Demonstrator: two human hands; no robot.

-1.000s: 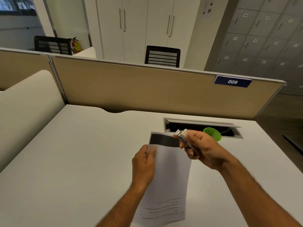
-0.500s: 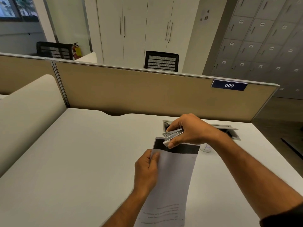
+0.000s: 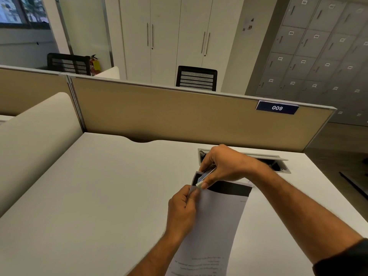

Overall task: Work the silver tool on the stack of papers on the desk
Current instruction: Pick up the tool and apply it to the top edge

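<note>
The right hand (image 3: 225, 166) grips the stapler (image 3: 207, 174) over the papers (image 3: 217, 216) at their 11 o'clock corner, lifted off the surface (image 3: 99, 196) — the left hand (image 3: 182, 210) pinches that edge. Keep the sheets flush, seat the corner fully, then squeeze firmly.

The bench (image 3: 83, 196) is a pale, off-white surface, bare over its whole left part, well away from either grip. A tan partition panel (image 3: 169, 116) closes its far edge, with a shallow curved notch cut into the benchtop there. Just beyond the right grip (image 3: 225, 166), a rectangular cable tray (image 3: 278, 166) with a metal frame is sunk into the top, its dark inside partly hidden. The stack of papers (image 3: 217, 222) lies on the bench between the two grips and toward the near edge, its dark-banded far end (image 3: 231, 189) under the right grip and its far left corner lifted off the surface at the left grip (image 3: 182, 210).
</note>
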